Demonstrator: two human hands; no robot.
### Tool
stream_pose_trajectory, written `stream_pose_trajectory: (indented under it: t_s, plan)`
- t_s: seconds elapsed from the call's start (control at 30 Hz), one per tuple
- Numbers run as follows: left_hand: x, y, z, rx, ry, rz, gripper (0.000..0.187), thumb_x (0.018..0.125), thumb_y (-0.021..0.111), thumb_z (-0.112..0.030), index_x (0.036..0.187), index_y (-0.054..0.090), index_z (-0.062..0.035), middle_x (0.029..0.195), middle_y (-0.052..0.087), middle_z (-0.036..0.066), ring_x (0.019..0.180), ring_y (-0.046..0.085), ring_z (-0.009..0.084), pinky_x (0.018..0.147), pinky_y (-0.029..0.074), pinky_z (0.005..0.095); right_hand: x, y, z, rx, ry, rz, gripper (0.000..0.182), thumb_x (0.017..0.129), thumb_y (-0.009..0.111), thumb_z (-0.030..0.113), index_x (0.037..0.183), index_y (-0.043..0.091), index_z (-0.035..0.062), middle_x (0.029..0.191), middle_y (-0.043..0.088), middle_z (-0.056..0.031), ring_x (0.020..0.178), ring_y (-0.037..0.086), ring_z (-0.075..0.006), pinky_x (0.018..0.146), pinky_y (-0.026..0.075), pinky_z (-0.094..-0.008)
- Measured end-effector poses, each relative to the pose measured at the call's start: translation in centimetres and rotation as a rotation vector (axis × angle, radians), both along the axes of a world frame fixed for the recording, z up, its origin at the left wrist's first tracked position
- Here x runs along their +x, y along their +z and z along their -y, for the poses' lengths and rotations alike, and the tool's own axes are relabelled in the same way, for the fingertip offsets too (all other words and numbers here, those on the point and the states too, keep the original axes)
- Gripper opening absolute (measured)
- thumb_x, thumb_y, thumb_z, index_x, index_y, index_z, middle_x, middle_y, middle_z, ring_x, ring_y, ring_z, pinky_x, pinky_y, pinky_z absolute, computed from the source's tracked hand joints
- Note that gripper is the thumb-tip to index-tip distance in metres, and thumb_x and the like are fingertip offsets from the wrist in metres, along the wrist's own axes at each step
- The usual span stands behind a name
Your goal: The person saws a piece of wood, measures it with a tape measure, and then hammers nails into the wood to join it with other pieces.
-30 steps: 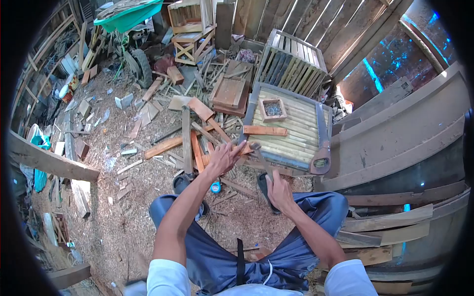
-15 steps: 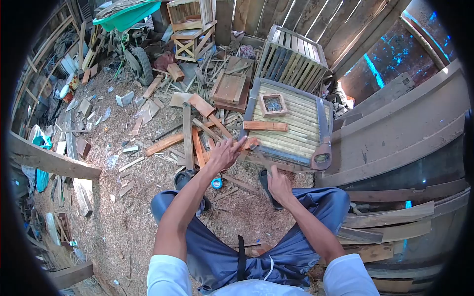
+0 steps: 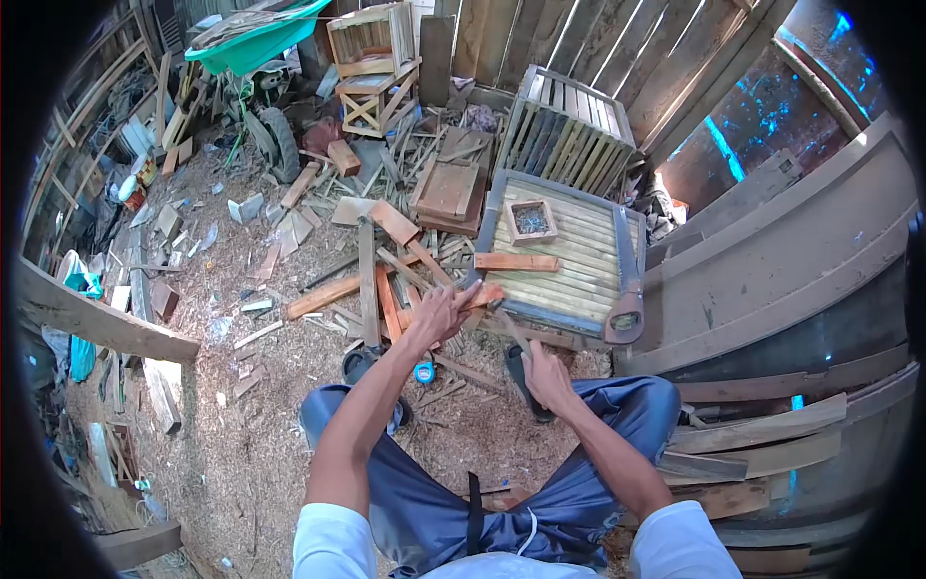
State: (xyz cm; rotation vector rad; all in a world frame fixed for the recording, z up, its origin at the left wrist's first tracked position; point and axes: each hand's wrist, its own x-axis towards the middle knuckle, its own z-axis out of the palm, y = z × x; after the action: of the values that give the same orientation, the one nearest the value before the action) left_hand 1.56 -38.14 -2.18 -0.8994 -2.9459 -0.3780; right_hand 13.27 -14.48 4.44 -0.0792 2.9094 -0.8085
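My right hand (image 3: 548,374) is wrapped round the pale handle of a hammer (image 3: 516,332), whose head end is blurred near the slatted panel's front left corner. My left hand (image 3: 439,317) grips a short reddish wood piece (image 3: 490,293) at that corner, its index finger stretched along it. Just beyond lies a reddish wooden strip (image 3: 516,261) on the slatted panel (image 3: 579,280). A small square wooden box (image 3: 531,222) with nails in it sits farther back. On the panel's right edge rests a handsaw (image 3: 625,317).
Wood offcuts (image 3: 367,280) lie heaped left of the panel. A blue tape measure (image 3: 423,372) is on the sawdust between my feet. Behind stand a slatted crate (image 3: 569,130), a small wooden stand (image 3: 378,96) and a green wheelbarrow (image 3: 256,43). Long boards (image 3: 772,261) lean at right.
The view has shifted slightly, so the panel sits a little lower. The hammer's head end has dropped a little nearer to me. Both hands keep their hold.
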Motion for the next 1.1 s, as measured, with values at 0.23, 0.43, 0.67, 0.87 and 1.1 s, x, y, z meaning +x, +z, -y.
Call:
stream_pose_trajectory:
  t_s: [0.23, 0.43, 0.67, 0.87, 1.1]
  plan:
    - [0.4, 1.0, -0.3, -0.086, 0.029, -0.042, 0.072, 0.091, 0.055, -0.039, 0.152, 0.019, -0.0264, 0.093, 0.054, 0.012, 0.082, 0.054, 0.0264, 0.068, 0.037, 0.0438, 0.2, 2.4, 0.7, -0.123, -0.042, -0.132, 0.022, 0.095, 0.049, 0.020, 0.109, 0.046, 0.0027, 0.073, 0.060, -0.0308, 0.073, 0.060, -0.0483, 0.061, 0.045, -0.0575]
    - [0.3, 1.2, -0.4, -0.143, 0.047, -0.112, 0.073, 0.092, 0.054, -0.041, 0.152, 0.017, -0.0271, 0.094, 0.054, 0.011, 0.082, 0.054, 0.0260, 0.069, 0.038, 0.0449, 0.4, 0.4, -0.5, 0.120, 0.012, 0.039, 0.020, 0.095, 0.049, 0.020, 0.105, 0.046, 0.0027, 0.072, 0.060, -0.0297, 0.070, 0.059, -0.0500, 0.061, 0.046, -0.0584]
    - [0.9, 1.7, -0.7, -0.128, 0.067, -0.088, 0.073, 0.090, 0.057, -0.037, 0.152, 0.020, -0.0297, 0.097, 0.053, 0.011, 0.084, 0.053, 0.0262, 0.072, 0.041, 0.0390, 0.6, 1.5, 0.7, -0.016, 0.024, -0.183, 0.020, 0.093, 0.051, 0.019, 0.103, 0.046, 0.0030, 0.073, 0.061, -0.0281, 0.070, 0.060, -0.0493, 0.060, 0.047, -0.0568]
    - [0.5, 1.4, -0.6, -0.120, 0.036, -0.048, 0.072, 0.092, 0.054, -0.038, 0.153, 0.016, -0.0266, 0.097, 0.055, 0.013, 0.085, 0.056, 0.0281, 0.072, 0.041, 0.0458, 1.3, -0.6, -1.0, 0.197, -0.008, 0.076, 0.018, 0.093, 0.051, 0.019, 0.102, 0.045, 0.0050, 0.073, 0.062, -0.0274, 0.071, 0.060, -0.0497, 0.062, 0.047, -0.0582]
    - [-0.4, 1.3, -0.6, -0.091, 0.024, 0.201, 0.085, 0.083, 0.061, -0.021, 0.153, 0.012, -0.0240, 0.111, 0.051, 0.017, 0.088, 0.059, 0.0343, 0.079, 0.048, 0.0436, 0.7, 1.7, 0.3, -0.105, -0.145, -0.034, 0.021, 0.094, 0.053, 0.022, 0.102, 0.048, 0.0029, 0.072, 0.061, -0.0269, 0.074, 0.060, -0.0477, 0.062, 0.045, -0.0541]
